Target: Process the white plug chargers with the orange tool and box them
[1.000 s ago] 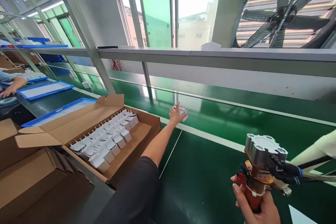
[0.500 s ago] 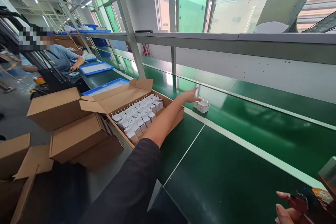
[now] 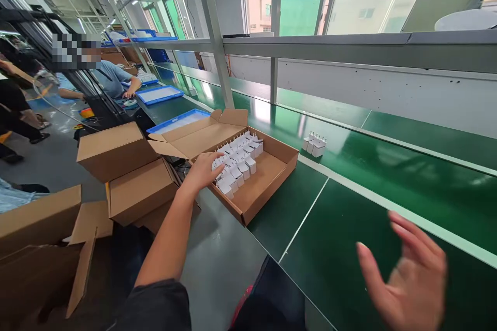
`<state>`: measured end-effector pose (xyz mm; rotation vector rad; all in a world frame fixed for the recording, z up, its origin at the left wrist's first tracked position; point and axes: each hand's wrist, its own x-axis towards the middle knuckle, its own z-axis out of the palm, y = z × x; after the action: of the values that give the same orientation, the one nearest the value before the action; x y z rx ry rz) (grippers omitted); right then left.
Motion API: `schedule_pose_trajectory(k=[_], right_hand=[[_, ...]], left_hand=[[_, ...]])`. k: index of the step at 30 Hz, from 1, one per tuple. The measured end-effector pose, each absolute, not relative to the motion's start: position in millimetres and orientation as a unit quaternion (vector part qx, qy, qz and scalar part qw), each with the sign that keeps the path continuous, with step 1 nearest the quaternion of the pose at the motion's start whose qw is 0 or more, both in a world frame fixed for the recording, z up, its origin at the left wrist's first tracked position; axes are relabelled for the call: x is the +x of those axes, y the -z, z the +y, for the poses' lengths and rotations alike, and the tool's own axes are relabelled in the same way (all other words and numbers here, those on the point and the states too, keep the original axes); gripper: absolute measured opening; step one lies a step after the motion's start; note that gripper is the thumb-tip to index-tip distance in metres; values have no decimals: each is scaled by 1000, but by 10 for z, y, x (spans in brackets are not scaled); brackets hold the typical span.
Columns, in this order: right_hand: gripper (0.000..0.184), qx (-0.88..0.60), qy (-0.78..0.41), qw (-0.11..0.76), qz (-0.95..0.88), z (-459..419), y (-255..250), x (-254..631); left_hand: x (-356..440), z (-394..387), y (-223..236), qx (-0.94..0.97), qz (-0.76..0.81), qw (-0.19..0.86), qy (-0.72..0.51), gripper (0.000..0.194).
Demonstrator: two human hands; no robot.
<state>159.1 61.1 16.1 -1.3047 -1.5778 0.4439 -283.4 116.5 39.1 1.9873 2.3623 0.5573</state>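
My left hand (image 3: 202, 171) is over the left edge of a shallow cardboard box (image 3: 267, 186), its thumb and fingers apart beside the rows of small white block-shaped pieces (image 3: 238, 168). Thin prongs stick up from those pieces. Whether the fingertips touch them I cannot tell. The pieces stand in the left and back part of the box, with bare cardboard showing at its right. My right hand (image 3: 411, 274), slightly blurred, is held above the green tabletop with fingers spread and nothing in it. Beyond the box, a small cluster of similar white pieces (image 3: 314, 144) stands on the green belt.
Open cardboard boxes (image 3: 142, 186) are stacked at the left. Blue-rimmed trays (image 3: 160, 94) lie farther along the bench, where another person in a blue shirt (image 3: 111, 80) sits. A metal shelf frame (image 3: 330, 46) crosses above the belt.
My left hand has drawn back from the cluster on the belt to the box's left side. My right hand, earlier by a red-and-black object at lower right, is now empty. The view has shifted.
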Motion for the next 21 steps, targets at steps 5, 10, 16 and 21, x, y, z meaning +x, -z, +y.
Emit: schedule_pose_trajectory(k=[5,10,16,21], right_hand=[[55,-344,-124,278,-888,1480,-450,190],[94,-334,-137,58,-931,1996,-386,-853],[109,-320,-150,29,-935,2021,-35,-1183],[114,-291,-150,44,-944,2090,66,-1236]], left_hand=[[-2651,987,-255,632,763,18,-137,45],[-2542,922,-266,625,778,29,-57,51],[-2525,942,-243,639,768,33,-38,58],[-2514,944,-161,644,762,31,-49,60]])
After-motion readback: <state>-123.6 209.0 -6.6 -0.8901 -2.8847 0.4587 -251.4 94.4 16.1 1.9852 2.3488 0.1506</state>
